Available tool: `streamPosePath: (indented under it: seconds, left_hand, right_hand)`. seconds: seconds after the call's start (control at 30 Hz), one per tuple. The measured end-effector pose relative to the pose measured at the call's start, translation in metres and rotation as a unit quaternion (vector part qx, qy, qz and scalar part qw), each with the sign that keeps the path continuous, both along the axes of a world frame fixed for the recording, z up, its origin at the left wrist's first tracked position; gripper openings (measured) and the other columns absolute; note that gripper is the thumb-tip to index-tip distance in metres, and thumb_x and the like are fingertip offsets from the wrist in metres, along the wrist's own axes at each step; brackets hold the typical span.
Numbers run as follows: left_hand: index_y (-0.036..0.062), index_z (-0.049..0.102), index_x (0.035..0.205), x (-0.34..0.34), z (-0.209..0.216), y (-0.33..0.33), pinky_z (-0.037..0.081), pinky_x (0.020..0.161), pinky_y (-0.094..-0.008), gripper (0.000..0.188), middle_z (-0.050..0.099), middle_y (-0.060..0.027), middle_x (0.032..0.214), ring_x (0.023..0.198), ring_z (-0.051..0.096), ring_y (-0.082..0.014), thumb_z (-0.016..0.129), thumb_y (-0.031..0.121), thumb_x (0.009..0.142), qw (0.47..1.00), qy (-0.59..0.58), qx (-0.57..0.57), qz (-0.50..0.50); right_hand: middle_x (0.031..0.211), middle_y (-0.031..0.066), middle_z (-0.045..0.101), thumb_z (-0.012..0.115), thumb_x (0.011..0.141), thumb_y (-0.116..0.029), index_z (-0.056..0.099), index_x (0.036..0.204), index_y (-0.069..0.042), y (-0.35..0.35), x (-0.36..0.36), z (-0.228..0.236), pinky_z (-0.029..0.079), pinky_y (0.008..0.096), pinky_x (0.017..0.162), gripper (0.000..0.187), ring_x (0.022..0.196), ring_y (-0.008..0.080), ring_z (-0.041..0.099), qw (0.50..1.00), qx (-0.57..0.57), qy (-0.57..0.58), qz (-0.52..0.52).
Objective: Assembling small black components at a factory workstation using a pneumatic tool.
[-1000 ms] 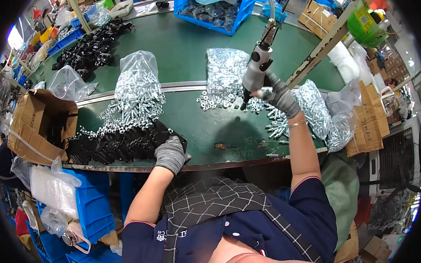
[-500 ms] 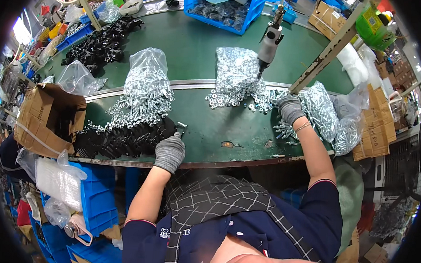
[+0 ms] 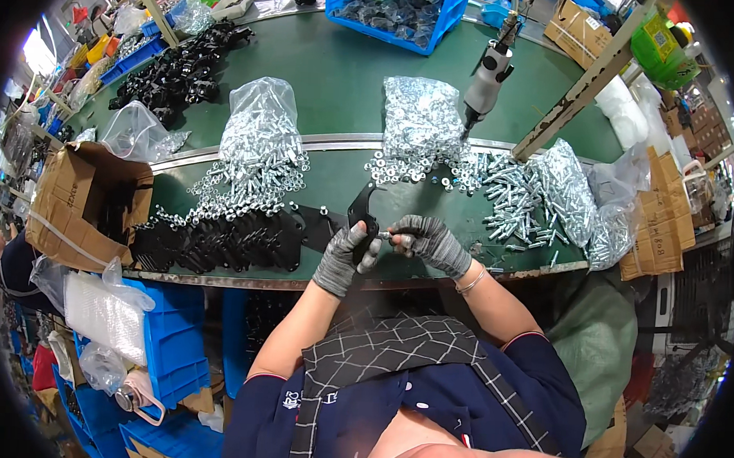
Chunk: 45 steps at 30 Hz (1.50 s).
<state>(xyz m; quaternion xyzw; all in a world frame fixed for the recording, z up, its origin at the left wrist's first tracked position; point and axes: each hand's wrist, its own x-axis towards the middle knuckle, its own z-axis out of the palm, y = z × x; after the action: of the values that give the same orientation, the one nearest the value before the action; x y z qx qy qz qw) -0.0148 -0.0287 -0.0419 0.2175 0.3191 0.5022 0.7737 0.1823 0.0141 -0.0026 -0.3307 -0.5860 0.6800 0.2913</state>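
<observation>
My left hand (image 3: 343,261), in a grey knit glove, grips a flat black plate (image 3: 362,203) above the bench near its front edge. My right hand (image 3: 433,243), gloved too, pinches a small silver bolt (image 3: 385,235) against the plate's right side. Fingers partly cover where the two meet. Left of my left hand lies a row of overlapping black plates (image 3: 219,243), with silver bolts (image 3: 259,171) spilling from a clear bag behind it. Loose nuts (image 3: 390,166) lie beyond my hands, and a heap of longer bolts (image 3: 519,207) is to the right.
A power screwdriver (image 3: 484,83) hangs over the bench, beside a bag of nuts (image 3: 421,121). An open cardboard box (image 3: 65,208) stands at the left end. A slanted post (image 3: 582,79) rises at right. At the back are a blue crate (image 3: 392,34) and black parts (image 3: 177,77).
My left hand has picked up a black plate and moved right. My right hand has left the bolt heap at right and come to the plate with a bolt.
</observation>
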Motion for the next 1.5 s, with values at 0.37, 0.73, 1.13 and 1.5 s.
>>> streamPosePath:
  seconds: [0.37, 0.73, 1.13, 1.5]
  left_hand:
    - [0.0086, 0.055, 0.1, 0.02, -0.013, 0.007, 0.034, 0.035, -0.0235, 0.03, 0.057, -0.0082, 0.068, 0.037, 0.041, -0.013, 0.05, 0.036, 0.089, 0.967, -0.255, 0.019, -0.007]
    - [0.0085, 0.048, 0.112, 0.032, -0.025, 0.006, 0.034, 0.033, -0.0254, 0.031, 0.057, -0.0097, 0.067, 0.035, 0.041, -0.0158, 0.046, 0.031, 0.092, 0.938, -0.343, 0.009, -0.048]
    - [0.003, 0.05, 0.112, 0.052, 0.007, 0.003, 0.036, 0.034, -0.0216, 0.034, 0.061, -0.0107, 0.073, 0.038, 0.047, -0.014, 0.046, 0.03, 0.092, 0.939, -0.307, -0.146, 0.047]
    - [-0.0013, 0.058, 0.092, 0.041, 0.023, 0.031, 0.033, 0.033, -0.0182, 0.025, 0.065, -0.0152, 0.078, 0.036, 0.046, -0.0103, 0.056, 0.023, 0.087, 0.989, 0.145, 0.0, -0.003]
  right_hand:
    - [0.078, 0.0001, 0.061, 0.065, 0.079, -0.004, 0.061, 0.095, -0.003, 0.017, 0.011, -0.001, 0.047, 0.0213, 0.055, 0.017, 0.065, 0.0075, 0.057, 1.0, -0.012, 0.007, -0.027]
    - [0.074, 0.0088, 0.059, 0.063, 0.07, 0.006, 0.058, 0.08, -0.005, 0.001, -0.007, 0.007, 0.049, 0.0286, 0.058, 0.016, 0.063, 0.022, 0.059, 0.879, 0.452, -0.014, -0.149]
    - [0.075, 0.0072, 0.059, 0.065, 0.07, 0.006, 0.059, 0.083, -0.004, 0.006, 0.011, 0.003, 0.049, 0.0283, 0.06, 0.017, 0.068, 0.0203, 0.06, 0.908, 0.397, 0.028, -0.129]
    - [0.09, 0.0116, 0.063, 0.064, 0.077, -0.021, 0.061, 0.09, -0.006, 0.102, 0.07, -0.019, 0.048, 0.0392, 0.069, 0.02, 0.077, 0.0276, 0.06, 0.727, 0.417, -0.512, -0.188]
